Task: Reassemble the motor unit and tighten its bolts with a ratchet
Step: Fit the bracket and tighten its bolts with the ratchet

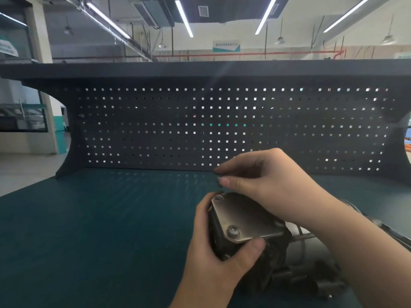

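Note:
The motor unit (244,221) is a dark block with a square metal end plate facing up, held just above the green bench. My left hand (213,247) grips its body from the left, thumb on the plate's near edge. One bolt (232,231) sits in the plate's near corner; the far-left corner hole (218,198) is empty. My right hand (262,181) hovers over the plate's far edge and pinches a small dark bolt (220,174) between thumb and forefinger, just above that empty hole. The bolt is mostly hidden by the fingertips.
A dark pegboard back panel (222,130) with a shelf on top rises behind the green bench mat (100,230). Dark parts and cables (311,278) lie at the right under my right forearm, with a metal tool or rod (304,236) beside the motor.

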`<state>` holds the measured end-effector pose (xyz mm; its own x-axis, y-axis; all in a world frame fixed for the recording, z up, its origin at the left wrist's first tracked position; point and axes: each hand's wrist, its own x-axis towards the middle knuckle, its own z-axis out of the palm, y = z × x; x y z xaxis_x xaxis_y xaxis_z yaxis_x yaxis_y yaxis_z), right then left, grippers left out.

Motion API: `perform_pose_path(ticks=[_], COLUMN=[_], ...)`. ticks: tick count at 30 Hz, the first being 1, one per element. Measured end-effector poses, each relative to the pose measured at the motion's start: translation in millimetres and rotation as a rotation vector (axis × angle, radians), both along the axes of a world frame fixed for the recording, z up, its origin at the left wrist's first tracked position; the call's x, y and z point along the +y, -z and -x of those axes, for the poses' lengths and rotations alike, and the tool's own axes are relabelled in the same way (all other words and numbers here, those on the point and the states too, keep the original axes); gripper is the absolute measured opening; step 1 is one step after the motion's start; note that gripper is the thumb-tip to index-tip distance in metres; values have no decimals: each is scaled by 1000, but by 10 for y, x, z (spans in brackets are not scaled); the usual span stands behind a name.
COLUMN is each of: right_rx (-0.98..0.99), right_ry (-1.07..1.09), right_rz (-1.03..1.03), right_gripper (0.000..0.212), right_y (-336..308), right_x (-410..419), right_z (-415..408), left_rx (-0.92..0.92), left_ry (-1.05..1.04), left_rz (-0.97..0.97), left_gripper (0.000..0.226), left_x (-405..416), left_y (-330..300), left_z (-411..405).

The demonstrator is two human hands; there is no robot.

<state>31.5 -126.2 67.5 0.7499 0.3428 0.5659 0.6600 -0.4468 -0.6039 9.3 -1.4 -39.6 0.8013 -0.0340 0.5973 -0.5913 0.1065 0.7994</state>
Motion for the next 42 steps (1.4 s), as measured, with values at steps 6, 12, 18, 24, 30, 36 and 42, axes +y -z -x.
perform_pose_path(ticks=[6, 12, 18, 24, 30, 36, 42], right_rx=[61, 67, -8, -78, -127, -207, -199], right_ry=[-11, -19, 20, 25, 10, 53, 64], right_rz=[9, 33, 115, 164, 213, 325, 390], right_gripper=[12, 12, 13, 22, 28, 14, 13], right_y=[37, 37, 21, 6, -22, -33, -31], right_x=[10, -5, -35, -17, -6, 31, 26], right_z=[-3, 11, 17, 24, 46, 43, 52], left_rx=[-8, -9, 6, 5, 6, 11, 13], left_ry=[21, 37, 56, 67, 47, 30, 50], left_rz=[-15, -8, 3, 16, 23, 22, 25], left_gripper=[80, 78, 77, 75, 84, 78, 73], left_x=[25, 20, 28, 23, -12, -15, -1], left_y=[-23, -47, -27, -33, -19, -3, -8], left_z=[19, 20, 25, 34, 35, 46, 57])
